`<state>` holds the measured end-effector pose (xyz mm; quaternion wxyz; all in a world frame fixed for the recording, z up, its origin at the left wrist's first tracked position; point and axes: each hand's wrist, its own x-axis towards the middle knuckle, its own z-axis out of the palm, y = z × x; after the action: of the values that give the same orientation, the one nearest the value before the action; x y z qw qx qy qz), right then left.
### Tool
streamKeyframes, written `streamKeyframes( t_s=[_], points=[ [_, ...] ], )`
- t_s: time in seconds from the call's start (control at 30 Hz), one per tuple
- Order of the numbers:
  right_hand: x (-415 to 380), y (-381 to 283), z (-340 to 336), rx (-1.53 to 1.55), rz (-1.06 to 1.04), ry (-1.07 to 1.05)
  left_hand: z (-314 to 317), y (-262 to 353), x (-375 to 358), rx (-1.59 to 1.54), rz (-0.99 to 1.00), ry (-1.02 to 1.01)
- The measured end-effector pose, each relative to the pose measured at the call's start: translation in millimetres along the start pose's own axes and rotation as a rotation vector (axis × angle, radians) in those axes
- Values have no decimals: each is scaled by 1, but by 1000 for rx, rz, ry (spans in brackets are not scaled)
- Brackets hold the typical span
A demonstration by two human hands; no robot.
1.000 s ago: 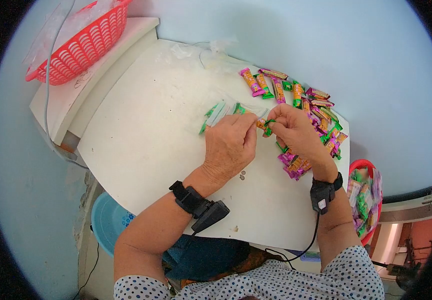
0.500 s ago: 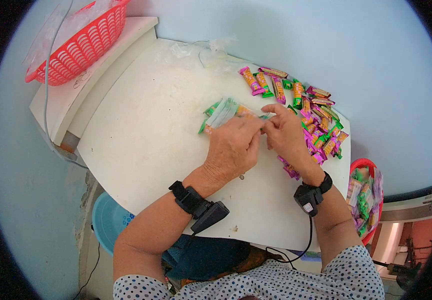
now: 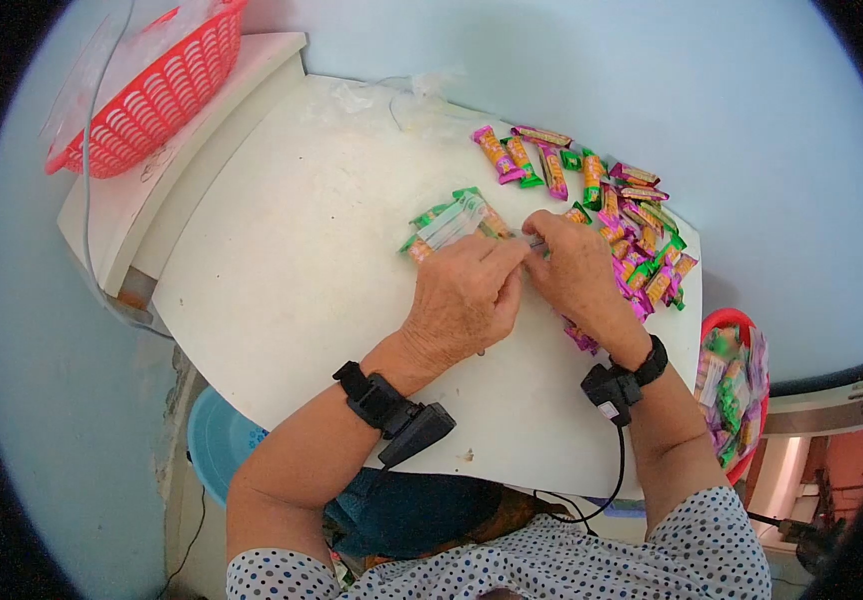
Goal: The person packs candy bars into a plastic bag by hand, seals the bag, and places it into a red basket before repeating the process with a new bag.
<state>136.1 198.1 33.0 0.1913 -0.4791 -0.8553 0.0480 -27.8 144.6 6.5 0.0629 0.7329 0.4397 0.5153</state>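
Observation:
A small clear plastic bag [image 3: 449, 222] with several green and orange wrapped candies inside lies on the white table [image 3: 302, 240]. My left hand [image 3: 464, 300] pinches the bag's open end. My right hand [image 3: 577, 275] meets it there, fingers closed at the bag's mouth; what the fingertips hold is hidden. A loose pile of pink, green and orange wrapped candies [image 3: 632, 240] lies just right of my right hand, and a few more [image 3: 524, 160] sit behind it.
A red mesh basket [image 3: 142, 95] with plastic sits on a raised shelf at the back left. Empty clear bags [image 3: 407, 95] lie at the table's far edge. A red basket of candies [image 3: 737, 390] stands low on the right, a blue basin [image 3: 214, 440] below left.
My right hand carried an orange candy left to the bag's mouth and now presses against my left hand. The bag has bunched up and shifted slightly toward the hands.

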Motion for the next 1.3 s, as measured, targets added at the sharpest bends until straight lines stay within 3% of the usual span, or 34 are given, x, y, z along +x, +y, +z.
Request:
streamKeyframes(
  t_s=[0.4,0.6,0.63,0.77,0.97,1.07,1.3],
  points=[
    [2,4,-4,197,-86,-105,-9,16,1,240,-101,-278],
    [7,8,-45,189,-16,-154,-12,16,1,359,-141,-375],
    [6,19,-48,138,-30,-68,-12,14,0,359,-133,-361],
    [9,37,-68,-167,125,-128,-14,17,0,358,-169,-358],
    [8,43,-39,-208,45,-19,-18,22,2,281,-213,-293],
    [10,54,-26,-249,11,-143,-24,26,7,278,-344,-432],
    [12,48,-24,-114,53,-153,-32,18,2,294,-270,-539]
  ],
)
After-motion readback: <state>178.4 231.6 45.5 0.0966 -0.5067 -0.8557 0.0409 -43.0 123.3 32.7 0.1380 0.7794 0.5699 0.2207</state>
